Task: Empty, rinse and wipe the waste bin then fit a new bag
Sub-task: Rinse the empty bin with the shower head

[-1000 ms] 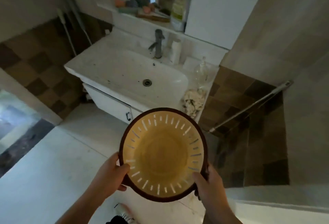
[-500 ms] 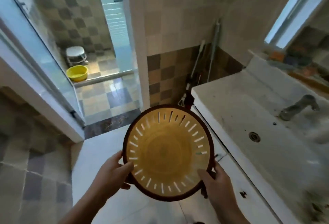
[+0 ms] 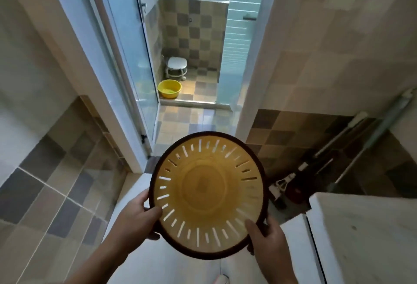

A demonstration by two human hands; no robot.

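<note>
A person holds a round waste bin [image 3: 208, 195] out in front of the body, its mouth turned up toward the viewer so the yellow inside and dark rim show. Slots ring the wall; the outer side and underside are hidden. The left hand [image 3: 135, 217] grips the rim at the near left, thumb laid inside over the slots, fingers curled out of sight behind. The right hand [image 3: 267, 235] grips the rim at the near right, thumb inside, the other fingers mostly hidden by the bin. Both forearms are cut off by the lower edge.

Beyond the bin, an open doorway leads to a far tiled room, where a yellow basin [image 3: 169, 88] sits on the floor just in front of a white stool [image 3: 177, 67]. A glass door [image 3: 133, 42] stands at the left of the opening. At the right, long-handled cleaning tools [image 3: 334, 148] lean against the chequered wall tiles, their heads dark and blurred. A white tabletop [image 3: 365, 227] edge shows at the near right, cut off by the frame. A pale shape at the bottom edge is too cropped to identify.
</note>
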